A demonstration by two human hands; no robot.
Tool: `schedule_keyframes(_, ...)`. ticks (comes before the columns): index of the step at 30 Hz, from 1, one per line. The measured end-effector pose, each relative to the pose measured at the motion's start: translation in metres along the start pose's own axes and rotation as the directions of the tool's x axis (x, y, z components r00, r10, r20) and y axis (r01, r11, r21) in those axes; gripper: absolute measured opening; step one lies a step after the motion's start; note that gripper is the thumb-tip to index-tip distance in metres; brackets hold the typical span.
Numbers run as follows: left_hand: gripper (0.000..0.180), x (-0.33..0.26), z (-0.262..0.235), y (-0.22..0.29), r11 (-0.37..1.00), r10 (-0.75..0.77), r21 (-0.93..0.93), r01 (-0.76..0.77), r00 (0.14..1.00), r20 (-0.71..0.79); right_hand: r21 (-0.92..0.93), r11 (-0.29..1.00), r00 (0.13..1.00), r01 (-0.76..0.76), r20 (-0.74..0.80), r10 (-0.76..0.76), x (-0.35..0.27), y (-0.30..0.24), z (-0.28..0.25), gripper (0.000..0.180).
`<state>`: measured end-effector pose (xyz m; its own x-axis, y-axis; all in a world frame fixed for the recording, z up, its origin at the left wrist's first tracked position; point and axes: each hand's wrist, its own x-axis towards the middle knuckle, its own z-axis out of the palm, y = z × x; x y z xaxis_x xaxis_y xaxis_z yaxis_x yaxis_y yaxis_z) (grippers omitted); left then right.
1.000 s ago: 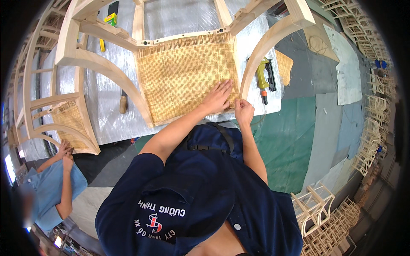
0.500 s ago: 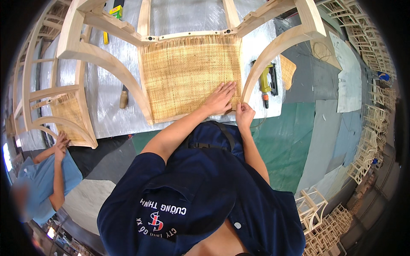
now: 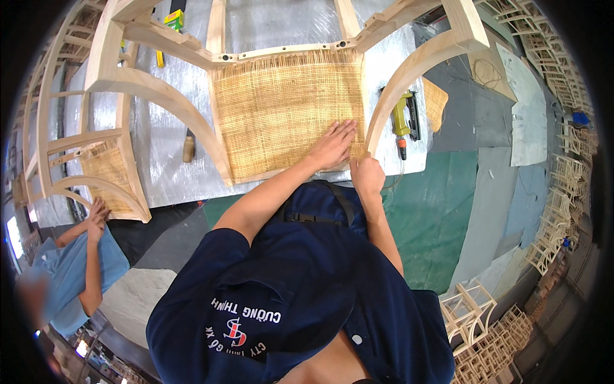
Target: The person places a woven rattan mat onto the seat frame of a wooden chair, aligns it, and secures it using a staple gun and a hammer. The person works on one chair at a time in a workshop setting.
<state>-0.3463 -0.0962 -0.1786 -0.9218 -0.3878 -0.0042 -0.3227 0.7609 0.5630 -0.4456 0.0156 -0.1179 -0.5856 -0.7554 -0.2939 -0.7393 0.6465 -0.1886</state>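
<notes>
The woven cane panel [image 3: 288, 115] lies flat in the seat opening of the pale wooden chair frame [image 3: 153, 89], which rests on the silver-covered bench [image 3: 160, 166]; my left hand [image 3: 332, 146] is spread open, palm down, pressing the weave near its lower right corner, holding nothing; my right hand [image 3: 367, 175] is closed at that corner just beside the curved frame leg, apparently pinching the panel's edge, though what sits between the fingers I cannot tell. I judge the cane light and springy, stiff enough to keep flat yet brittle at its frayed edge, so I would take it by the border and press with a flat palm, not a fingertip; the frame looks heavy and rigid, best held by its curved rails. Just right of the leg lies a yellow-green power tool [image 3: 403, 121] with a dark body; a wooden-handled tool [image 3: 188, 147] lies left of the panel; a small yellow-and-green box [image 3: 173, 19] sits at the bench's far edge, its print too small to tell. At the left, another person in a light blue shirt [image 3: 77, 269] has both hands on a second frame with cane [image 3: 102, 169]; stacked frames [image 3: 563, 192] line the right.
</notes>
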Motion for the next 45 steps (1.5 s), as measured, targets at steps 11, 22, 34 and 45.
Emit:
schedule_keyframes(11,0.068,0.002,0.008,-0.005,1.0,0.001,0.02,-0.001,1.0,-0.026,0.281,0.883,0.926,0.376,-0.157,-0.345,0.045,-0.021,-0.011,0.051)
schedule_keyframes(22,0.06,-0.014,-0.017,-0.01,0.99,-0.088,0.125,0.067,0.982,0.17,0.251,0.946,0.965,0.207,0.104,-0.239,0.062,-0.022,0.011,0.076)
schedule_keyframes(34,0.083,-0.142,-0.051,-0.056,0.584,-0.762,0.01,0.812,0.553,-0.336,0.167,0.972,0.963,0.163,0.188,-0.194,0.064,-0.028,0.005,0.074)
schedule_keyframes(45,0.084,-0.147,-0.049,-0.068,0.55,-0.777,-0.004,0.835,0.51,-0.369,0.123,0.958,0.952,0.259,0.134,-0.274,0.068,-0.029,0.01,0.076)
